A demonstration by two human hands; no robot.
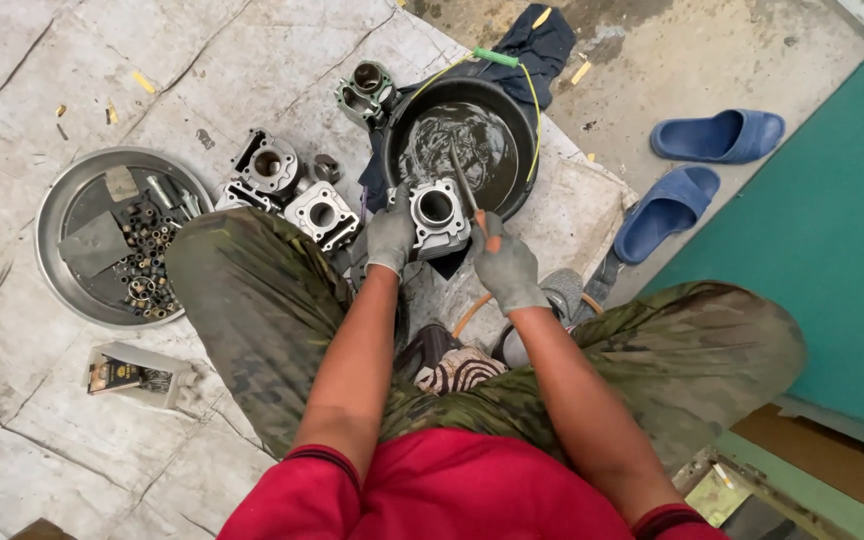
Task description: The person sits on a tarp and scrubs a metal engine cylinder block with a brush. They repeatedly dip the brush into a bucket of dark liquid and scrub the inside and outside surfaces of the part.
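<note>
My left hand [390, 234], in a grey glove, grips a grey metal engine cylinder block [439, 216] by its left side, holding it over the near rim of a black basin [522, 120] of dark liquid. My right hand [505, 266], also gloved, is shut on a thin tool with an orange handle [466, 187] whose blade points up over the block's right edge toward the basin. I am squatting, knees in camouflage trousers spread to both sides.
Two more cylinder blocks [268, 163] [323, 214] lie left of the basin, another [367, 90] behind it. A round metal tray [52, 230] holds several small parts. A small box [132, 375] lies lower left. Blue slippers [718, 136] sit right, by a green wall [832, 220].
</note>
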